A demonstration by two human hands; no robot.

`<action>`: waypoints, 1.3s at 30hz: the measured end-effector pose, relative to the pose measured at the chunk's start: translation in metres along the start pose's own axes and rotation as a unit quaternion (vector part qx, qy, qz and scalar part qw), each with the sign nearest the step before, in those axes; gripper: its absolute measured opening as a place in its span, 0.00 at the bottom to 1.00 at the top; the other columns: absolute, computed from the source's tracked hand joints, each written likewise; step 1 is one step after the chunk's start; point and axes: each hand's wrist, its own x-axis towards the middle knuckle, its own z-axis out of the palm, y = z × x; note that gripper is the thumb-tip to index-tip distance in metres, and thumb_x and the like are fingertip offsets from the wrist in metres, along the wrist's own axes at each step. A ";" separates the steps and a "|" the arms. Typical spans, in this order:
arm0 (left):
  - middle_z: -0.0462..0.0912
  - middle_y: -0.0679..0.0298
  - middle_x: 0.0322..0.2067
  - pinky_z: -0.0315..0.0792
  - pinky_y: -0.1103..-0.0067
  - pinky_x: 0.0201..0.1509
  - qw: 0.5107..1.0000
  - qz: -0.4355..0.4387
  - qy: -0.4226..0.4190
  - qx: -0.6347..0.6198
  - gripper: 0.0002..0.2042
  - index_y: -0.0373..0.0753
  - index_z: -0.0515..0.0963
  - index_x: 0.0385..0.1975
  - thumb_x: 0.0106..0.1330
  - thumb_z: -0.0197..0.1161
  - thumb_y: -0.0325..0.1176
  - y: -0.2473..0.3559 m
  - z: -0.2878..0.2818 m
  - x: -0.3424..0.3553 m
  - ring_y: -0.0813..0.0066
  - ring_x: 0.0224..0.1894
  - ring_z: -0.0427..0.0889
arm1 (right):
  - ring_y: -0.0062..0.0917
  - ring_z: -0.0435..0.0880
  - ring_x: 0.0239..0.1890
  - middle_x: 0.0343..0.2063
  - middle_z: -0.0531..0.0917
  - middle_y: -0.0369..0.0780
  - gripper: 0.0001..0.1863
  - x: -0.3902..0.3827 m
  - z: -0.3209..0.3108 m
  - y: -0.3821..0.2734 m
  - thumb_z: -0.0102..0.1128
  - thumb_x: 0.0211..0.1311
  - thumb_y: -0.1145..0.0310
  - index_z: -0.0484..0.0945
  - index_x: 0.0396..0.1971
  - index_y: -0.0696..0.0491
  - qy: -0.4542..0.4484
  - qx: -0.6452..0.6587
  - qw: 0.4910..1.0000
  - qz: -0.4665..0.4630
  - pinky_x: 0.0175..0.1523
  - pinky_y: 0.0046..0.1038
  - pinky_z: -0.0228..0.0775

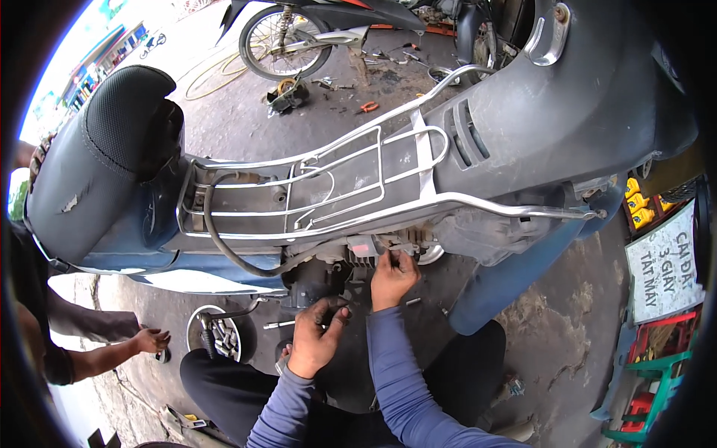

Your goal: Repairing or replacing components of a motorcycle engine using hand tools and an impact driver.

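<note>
A motorbike (515,119) with dark plastic panels stretches across in front of me, its engine (358,250) exposed low on the near side. Up at the engine is my right hand (394,279), fingertips pinched together against a small part that they hide. Lower and to the left, my left hand (320,337) is raised below the engine with its fingers curled in and blackened with grime. Whatever sits between its fingertips, if anything, is too small to make out. A silver metal rack (381,168) runs along the bike's middle, and a black cable or hose (224,250) loops down beside it.
On the floor at left stands a round bowl (237,336) of metal parts. Another person's hand (151,340) reaches in at far left. Beyond are a second motorbike (287,41), orange-handled pliers (367,107) and scattered tools. Green and red stools (661,384) and a lettered white sign (661,261) stand right.
</note>
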 end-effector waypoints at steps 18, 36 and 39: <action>0.83 0.58 0.26 0.74 0.81 0.35 1.000 0.000 0.008 0.018 0.06 0.30 0.78 0.37 0.63 0.59 0.23 0.012 -0.016 -0.006 0.74 0.29 0.84 | 0.15 0.71 0.21 0.16 0.75 0.37 0.07 0.003 -0.005 0.009 0.58 0.52 0.83 0.72 0.18 0.64 -0.069 -0.050 0.994 -0.072 0.26 0.24 0.64; 0.82 0.59 0.25 0.74 0.81 0.34 1.000 -0.027 -0.001 0.000 0.06 0.30 0.78 0.38 0.63 0.60 0.24 0.004 -0.009 0.001 0.77 0.28 0.83 | 0.21 0.75 0.17 0.17 0.79 0.41 0.07 0.002 -0.003 0.010 0.58 0.52 0.79 0.72 0.18 0.62 -0.079 -0.017 0.994 -0.069 0.26 0.26 0.67; 0.83 0.58 0.27 0.74 0.80 0.35 0.999 -0.040 -0.007 0.016 0.07 0.30 0.78 0.38 0.63 0.60 0.24 0.007 -0.009 0.001 0.75 0.30 0.83 | 0.31 0.79 0.19 0.17 0.78 0.44 0.04 -0.002 -0.001 0.011 0.60 0.52 0.80 0.74 0.21 0.60 -0.024 0.018 1.000 0.001 0.28 0.29 0.70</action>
